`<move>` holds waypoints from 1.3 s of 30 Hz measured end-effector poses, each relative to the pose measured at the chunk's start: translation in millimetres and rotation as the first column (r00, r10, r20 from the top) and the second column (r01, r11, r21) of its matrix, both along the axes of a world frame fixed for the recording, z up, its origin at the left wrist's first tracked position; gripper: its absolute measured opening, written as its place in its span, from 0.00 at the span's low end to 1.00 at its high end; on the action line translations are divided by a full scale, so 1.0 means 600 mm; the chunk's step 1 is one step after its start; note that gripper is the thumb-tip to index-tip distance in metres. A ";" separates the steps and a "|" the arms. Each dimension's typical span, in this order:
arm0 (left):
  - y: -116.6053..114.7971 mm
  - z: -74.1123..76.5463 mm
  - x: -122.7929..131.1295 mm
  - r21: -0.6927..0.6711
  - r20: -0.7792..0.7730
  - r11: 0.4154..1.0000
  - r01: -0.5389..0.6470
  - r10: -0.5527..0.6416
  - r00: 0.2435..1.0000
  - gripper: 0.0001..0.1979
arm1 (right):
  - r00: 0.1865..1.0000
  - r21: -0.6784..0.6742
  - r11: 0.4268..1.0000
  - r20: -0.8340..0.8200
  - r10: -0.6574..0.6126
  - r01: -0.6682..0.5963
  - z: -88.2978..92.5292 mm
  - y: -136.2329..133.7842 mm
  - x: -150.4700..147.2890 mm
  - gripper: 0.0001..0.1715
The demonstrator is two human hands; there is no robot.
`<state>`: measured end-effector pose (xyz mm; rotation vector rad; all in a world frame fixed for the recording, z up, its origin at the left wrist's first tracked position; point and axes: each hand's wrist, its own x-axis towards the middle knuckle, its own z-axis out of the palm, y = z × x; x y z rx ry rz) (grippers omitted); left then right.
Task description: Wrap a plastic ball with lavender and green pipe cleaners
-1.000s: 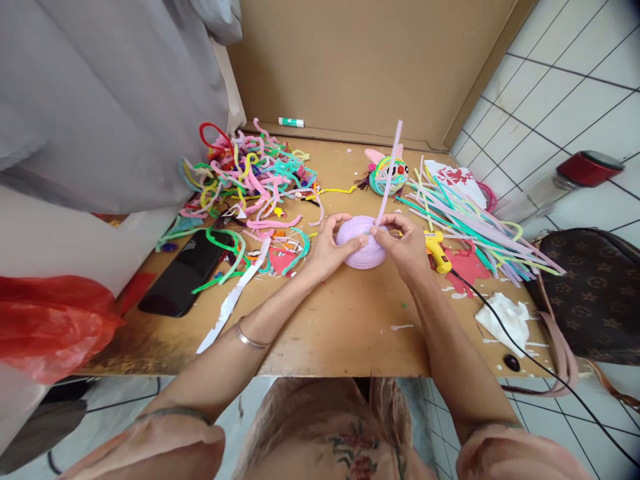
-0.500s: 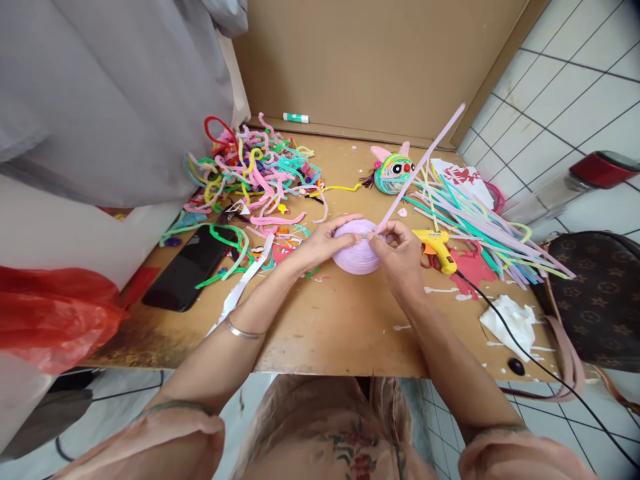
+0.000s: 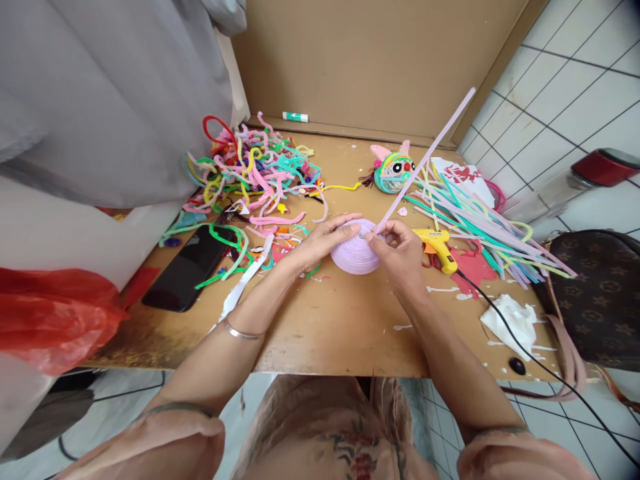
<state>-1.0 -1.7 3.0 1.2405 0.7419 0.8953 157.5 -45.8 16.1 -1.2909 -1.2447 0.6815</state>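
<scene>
A round piece coiled from lilac pipe cleaner (image 3: 356,257) is held up over the table in front of me. My left hand (image 3: 327,241) is closed on its left side, thumb across the upper face and fingers behind the rim. My right hand (image 3: 400,250) pinches a lilac pipe cleaner (image 3: 429,155) against the coil near its centre. The strip's free end sticks out straight toward the upper right. Beyond my right hand lies a yellow glue gun (image 3: 439,248) with a black cord. The fingertips behind the coil are hidden.
Left lies a tangled heap of coloured pipe cleaners (image 3: 260,167) and a black phone (image 3: 186,273). Straight pipe cleaners (image 3: 480,220) spread at the right, beside a finished animal head (image 3: 393,175). A crumpled tissue (image 3: 510,323) and brown bag (image 3: 593,300) are nearer the right edge.
The strip's free end has swung farther up and right. My left thumb has shifted back from the coil's middle, and the coil has tilted slightly.
</scene>
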 end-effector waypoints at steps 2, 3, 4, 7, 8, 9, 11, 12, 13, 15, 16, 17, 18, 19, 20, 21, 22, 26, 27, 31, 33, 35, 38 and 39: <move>-0.001 0.000 0.000 -0.003 0.007 1.000 -0.005 0.005 1.000 0.32 | 1.000 -0.006 1.000 -0.001 0.006 -0.006 0.000 0.000 0.001 0.11; -0.002 0.000 0.001 -0.001 0.010 1.000 -0.009 0.009 1.000 0.33 | 1.000 -0.010 1.000 0.001 0.009 -0.009 0.000 0.000 0.001 0.11; -0.002 0.000 0.001 0.002 0.010 1.000 -0.014 0.014 1.000 0.34 | 1.000 -0.015 1.000 0.004 0.013 -0.013 0.001 0.000 0.002 0.11; -0.002 0.002 0.000 0.005 0.003 1.000 -0.021 0.021 1.000 0.35 | 1.000 -0.020 0.999 0.007 0.025 -0.024 0.002 0.000 0.003 0.11; -0.002 0.002 0.000 0.005 -0.002 1.000 -0.022 0.022 1.000 0.35 | 1.000 -0.018 0.999 0.006 0.027 -0.027 0.003 0.000 0.004 0.11; -0.003 0.003 0.000 0.008 -0.009 1.000 -0.023 0.023 1.000 0.36 | 1.000 -0.015 0.999 0.005 0.030 -0.030 0.003 0.000 0.004 0.12; -0.003 0.005 0.000 0.015 -0.025 1.000 -0.025 0.025 0.999 0.37 | 0.999 -0.011 0.999 0.006 0.034 -0.034 0.003 0.000 0.004 0.12; -0.004 0.006 0.001 0.016 -0.031 1.000 -0.025 0.026 0.999 0.37 | 0.999 -0.011 0.999 0.007 0.035 -0.035 0.003 0.000 0.004 0.12; -0.004 0.006 0.001 0.015 -0.036 1.000 -0.027 0.027 0.999 0.37 | 0.999 -0.011 0.999 0.008 0.036 -0.036 0.003 0.000 0.004 0.12; -0.005 0.008 0.002 0.009 -0.046 1.000 -0.029 0.029 0.999 0.37 | 0.999 -0.015 0.999 0.014 0.033 -0.033 0.004 0.000 0.004 0.12; -0.005 0.008 0.003 0.005 -0.051 1.000 -0.031 0.031 0.998 0.37 | 0.999 -0.019 0.999 0.021 0.033 -0.033 0.004 0.000 0.004 0.12; -0.006 0.009 0.004 0.002 -0.055 0.999 -0.035 0.035 0.998 0.37 | 0.999 -0.023 0.999 0.030 0.034 -0.033 0.004 -0.001 0.004 0.12; -0.006 0.010 0.004 0.001 -0.059 0.999 -0.041 0.041 0.997 0.36 | 0.999 -0.026 0.999 0.040 0.036 -0.035 0.004 -0.001 0.004 0.12; -0.006 0.011 0.004 0.001 -0.061 0.999 -0.049 0.049 0.997 0.36 | 0.998 -0.029 0.999 0.049 0.039 -0.038 0.004 -0.001 0.005 0.12; -0.007 0.012 0.005 0.000 -0.063 0.998 -0.056 0.056 0.996 0.35 | 0.998 -0.031 0.999 0.055 0.043 -0.042 0.004 -0.001 0.005 0.12; -0.007 0.013 0.005 -0.003 -0.065 0.998 -0.061 0.061 0.996 0.34 | 0.997 -0.032 0.998 0.057 0.047 -0.046 0.004 -0.001 0.006 0.12; -0.008 0.014 0.005 -0.008 -0.066 0.998 -0.064 0.063 0.996 0.34 | 0.997 -0.034 0.998 0.056 0.051 -0.049 0.004 -0.001 0.007 0.12; -0.010 0.016 0.006 -0.025 -0.058 0.998 -0.061 0.060 0.997 0.35 | 0.998 -0.047 0.997 0.028 0.062 -0.061 0.005 0.000 0.009 0.13; -0.010 0.016 0.006 -0.025 -0.056 0.998 -0.062 0.061 0.997 0.35 | 0.998 -0.045 0.997 0.019 0.062 -0.061 0.004 0.000 0.009 0.13; -0.009 0.015 0.006 -0.020 -0.055 0.998 -0.064 0.063 0.997 0.36 | 0.998 -0.024 0.998 0.002 0.056 -0.056 0.004 0.001 0.009 0.13; -0.008 0.014 0.006 -0.019 -0.055 0.998 -0.056 0.055 0.997 0.36 | 0.999 -0.026 0.998 0.003 0.054 -0.054 0.004 0.001 0.009 0.12; -0.007 0.014 0.004 -0.021 -0.058 0.999 -0.050 0.049 0.997 0.35 | 0.998 -0.036 0.998 0.000 0.057 -0.057 0.004 0.001 0.009 0.13; -0.004 0.013 0.002 -0.035 -0.048 0.999 -0.032 0.031 0.998 0.36 | 0.997 -0.048 0.996 -0.017 0.070 -0.071 0.007 0.002 0.011 0.14; -0.003 0.013 0.001 -0.040 -0.040 0.999 -0.023 0.022 0.999 0.36 | 0.997 -0.053 0.995 -0.021 0.079 -0.080 0.008 0.003 0.012 0.14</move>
